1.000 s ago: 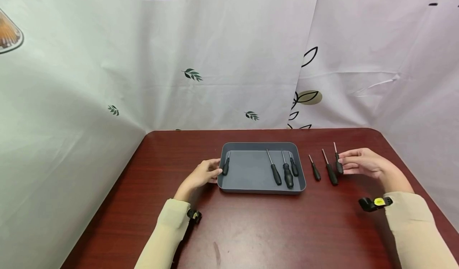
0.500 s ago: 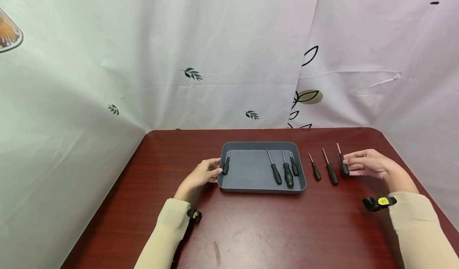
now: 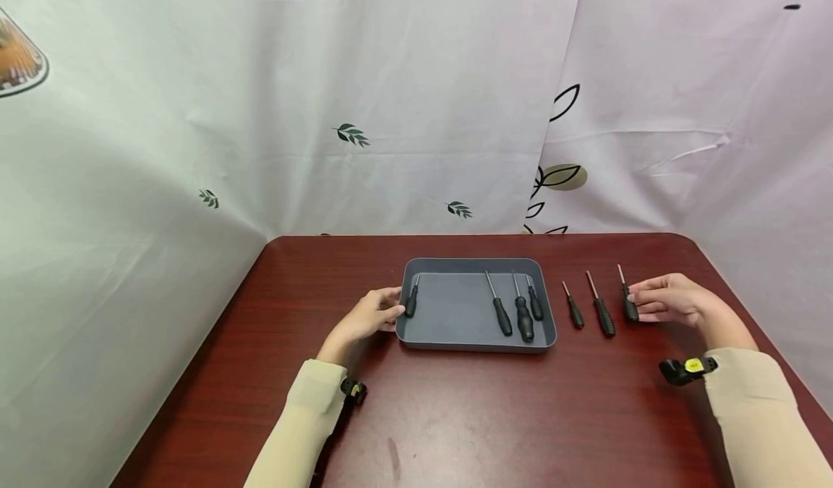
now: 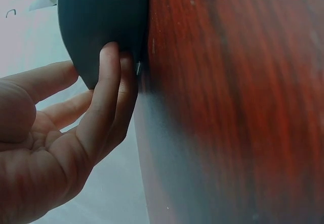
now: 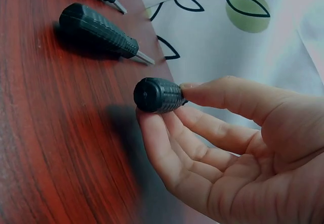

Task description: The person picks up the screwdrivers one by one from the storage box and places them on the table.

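My left hand (image 3: 369,314) holds the left edge of a shallow grey tray (image 3: 455,346); in the left wrist view its fingers press the tray's outer wall (image 4: 101,16) and the thumb meets the rim. A small black-handled screwdriver (image 3: 411,301) lies inside the tray beside that hand. Three more, among them a thick-handled screwdriver (image 3: 524,320), lie at its right side. At the right of the table, my right hand (image 3: 673,301) pinches a screwdriver (image 3: 629,304) by its black ribbed handle (image 5: 161,96) between thumb and fingers, the shaft pointing away.
Between tray and right hand lie a small screwdriver (image 3: 573,309) and a longer screwdriver (image 3: 602,313), side by side on the dark red wooden table (image 3: 481,423). A white patterned curtain (image 3: 403,97) closes off the back and sides.
My right hand has moved a little to the right with its screwdriver, widening the gap to the longer one, and the screwdriver has come slightly lower. My left hand and the tray have stayed put.
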